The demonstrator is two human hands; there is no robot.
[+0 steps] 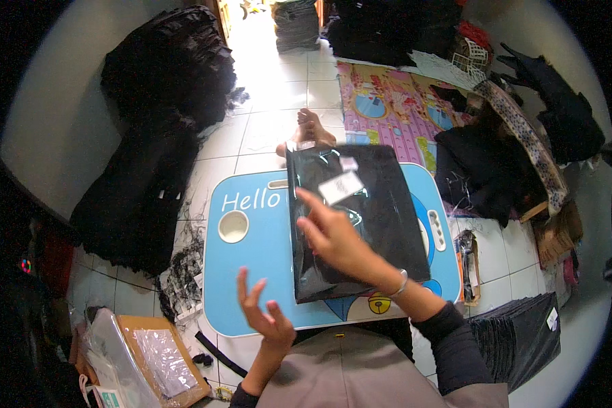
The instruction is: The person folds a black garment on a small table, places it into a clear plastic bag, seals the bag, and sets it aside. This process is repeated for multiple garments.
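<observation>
A flat black package in shiny clear plastic (381,224), seemingly folded black cloth, lies on a light blue lap table (251,285). A white label (341,187) and a smaller pale tag (349,163) show on its upper part. Above the package's left half is my right hand (333,238), index finger stretched out and thumb apart, holding nothing. Whether its fingertips touch the plastic I cannot tell. Over the table's near left part, short of the package, my left hand (268,316) is raised with its fingers spread and nothing in them.
Tall heaps of black cloth (163,75) stand at the left, with more black piles (381,30) at the back. A plastic-wrapped cardboard piece (163,357) is at the near left. Stacked black cloth (517,340) lies at the near right. A patterned mat (381,102) covers floor beyond the table.
</observation>
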